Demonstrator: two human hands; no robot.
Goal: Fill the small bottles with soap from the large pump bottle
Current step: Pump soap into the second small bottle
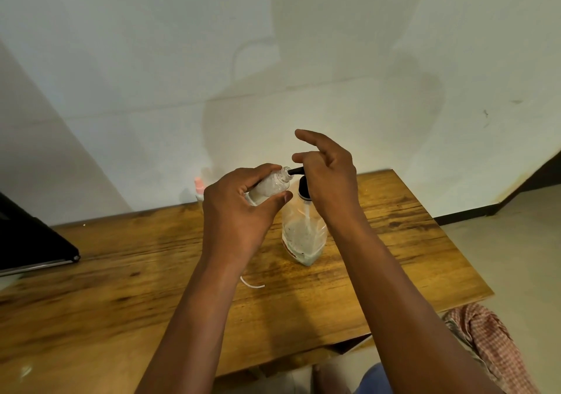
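Note:
A large clear pump bottle point(304, 236) with a black pump head stands on the wooden table point(121, 287), a little pale soap in its bottom. My left hand point(236, 211) holds a small clear bottle point(271, 185) tilted, its open mouth against the black pump spout point(296, 170). The small bottle holds whitish soap. My right hand point(329, 175) rests on top of the pump head, index finger raised. Another small bottle with a pink cap point(199, 188) stands behind my left hand, mostly hidden.
A dark flat device point(33, 242) lies at the table's left edge. A thin white tube piece point(252, 283) lies on the wood near my left wrist. A white wall is right behind the table. Checked cloth point(491, 342) hangs at lower right.

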